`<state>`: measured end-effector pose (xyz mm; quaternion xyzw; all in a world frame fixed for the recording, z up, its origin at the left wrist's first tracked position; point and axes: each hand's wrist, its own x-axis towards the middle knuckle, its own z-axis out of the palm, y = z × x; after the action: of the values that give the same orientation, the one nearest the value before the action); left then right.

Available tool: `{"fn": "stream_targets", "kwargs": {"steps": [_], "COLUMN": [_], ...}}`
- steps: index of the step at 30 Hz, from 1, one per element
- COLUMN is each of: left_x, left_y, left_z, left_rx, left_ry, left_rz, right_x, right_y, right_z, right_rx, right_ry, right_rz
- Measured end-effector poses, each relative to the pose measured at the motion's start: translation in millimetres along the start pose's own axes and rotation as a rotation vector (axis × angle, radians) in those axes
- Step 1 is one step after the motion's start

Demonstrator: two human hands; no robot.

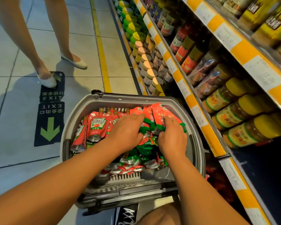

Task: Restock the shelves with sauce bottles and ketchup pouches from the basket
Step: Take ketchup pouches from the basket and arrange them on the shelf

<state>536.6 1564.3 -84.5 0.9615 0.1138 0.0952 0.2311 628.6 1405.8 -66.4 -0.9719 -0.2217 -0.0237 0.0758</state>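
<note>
Ketchup pouches [141, 127]: red and green, heaped in the basket at the centre of my view; a bundle of them stands tilted toward 1 o'clock against the far rim.
Spouted pouches [97, 125]: larger red ones, upright in a row at 9 o'clock of the heap, inside the same basket.
My left hand [126, 130]: palm down on the heap, fingers curled round the pouches under it, fingertips reaching toward 1 o'clock.
My right hand [172, 137]: just beside the left at its 3 o'clock, fingers clenched round the lower end of the tilted bundle.
Basket [81, 109]: grey plastic, on the floor in front of my knees, its right rim close to the shelves.
Shelves [199, 119]: run from 5 o'clock up to 12 o'clock along the right, with yellow price strips and rows of jars [230, 117].
Floor [81, 46]: pale tiles; a black EXIT sticker [50, 114] with a green arrow at 9 o'clock of the basket.
Another person's feet [46, 78]: in white flats at 11 o'clock, one touching the sticker.
</note>
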Motion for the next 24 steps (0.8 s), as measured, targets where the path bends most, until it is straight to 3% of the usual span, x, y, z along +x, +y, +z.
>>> {"fn": "stream_targets", "kwargs": {"steps": [14, 24], "left_x": [-30, -34], "left_y": [-16, 45], "left_z": [-67, -120], "left_rx": [-0.232, -0.409], "left_ry": [0.283, 0.363], "left_rz": [-0.242, -0.165], "right_x": [-25, -78], "right_y": [10, 34], "right_z": [-37, -96], "right_rx": [0.239, 0.537], "right_ry": [0.191, 0.383], "right_rz": [0.233, 0.370]}}
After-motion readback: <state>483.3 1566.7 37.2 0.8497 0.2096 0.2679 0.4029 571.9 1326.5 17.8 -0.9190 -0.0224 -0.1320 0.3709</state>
